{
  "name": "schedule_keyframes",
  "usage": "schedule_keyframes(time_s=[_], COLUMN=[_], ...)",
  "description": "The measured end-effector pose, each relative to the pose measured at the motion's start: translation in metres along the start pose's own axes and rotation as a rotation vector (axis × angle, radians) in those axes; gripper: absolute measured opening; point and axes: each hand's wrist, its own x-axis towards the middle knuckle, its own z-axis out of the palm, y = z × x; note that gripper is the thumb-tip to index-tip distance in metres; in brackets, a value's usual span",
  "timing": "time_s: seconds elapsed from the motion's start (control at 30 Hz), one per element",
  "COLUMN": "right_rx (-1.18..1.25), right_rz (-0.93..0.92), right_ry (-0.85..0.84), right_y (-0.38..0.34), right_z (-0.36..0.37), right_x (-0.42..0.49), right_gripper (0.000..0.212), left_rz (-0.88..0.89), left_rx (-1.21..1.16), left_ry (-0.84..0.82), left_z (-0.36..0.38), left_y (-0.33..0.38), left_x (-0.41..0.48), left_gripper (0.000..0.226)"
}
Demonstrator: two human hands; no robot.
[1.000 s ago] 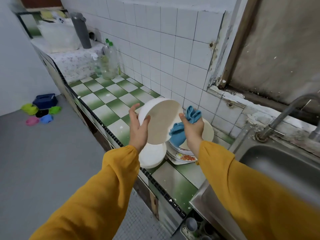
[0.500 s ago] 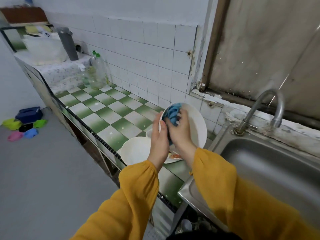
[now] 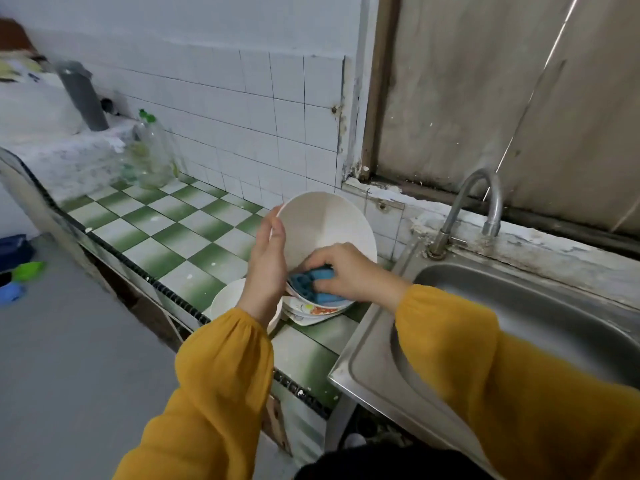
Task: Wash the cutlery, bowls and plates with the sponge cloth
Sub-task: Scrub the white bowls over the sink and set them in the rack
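My left hand (image 3: 266, 268) holds a white bowl (image 3: 322, 226) by its left rim, tilted so its inside faces me, above the counter. My right hand (image 3: 349, 271) grips the blue sponge cloth (image 3: 313, 284) and presses it against the bowl's lower inside. Beneath them lies a stack of plates (image 3: 311, 311) with a coloured pattern. A second white bowl (image 3: 225, 301) stands on the counter just left of the stack, partly hidden by my left wrist. No cutlery shows.
A steel sink (image 3: 519, 327) with a curved tap (image 3: 478, 209) lies to the right. The green and white tiled counter (image 3: 166, 233) stretches left to a clear bottle (image 3: 149, 157) with a green cap. Its black-edged front (image 3: 173, 299) drops to the grey floor.
The bowl has turned so that its inside faces me. My right hand has slid the cloth from the bowl's top edge down to its lower inside. The view has shifted right.
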Motion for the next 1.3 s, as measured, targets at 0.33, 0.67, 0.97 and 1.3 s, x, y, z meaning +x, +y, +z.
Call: schedule_keyframes(time_s=[0.33,0.67,0.97,1.3], right_rx=[0.182,0.171,-0.176,-0.066], right_rz=[0.007,0.037,0.123,0.274], right_ry=[0.221,0.326,0.571,0.683], right_y=[-0.007,-0.008,-0.002,0.01], right_z=[-0.014,-0.034,-0.055,-0.06], right_x=[-0.012,-0.028,-0.032,-0.035], right_gripper=[0.037,0.036,0.034,0.021], left_rz=[-0.014,0.019,-0.019,-0.019], left_rx=[-0.013,-0.052,-0.047,-0.081], left_ry=[-0.162,-0.237,-0.288,-0.289], left_z=[0.02,0.04,0.058,0.061], left_y=[0.001,0.013,0.027,0.028], left_x=[-0.005,-0.006,-0.02,-0.021], left_gripper=[0.043,0.041,0.052,0.062])
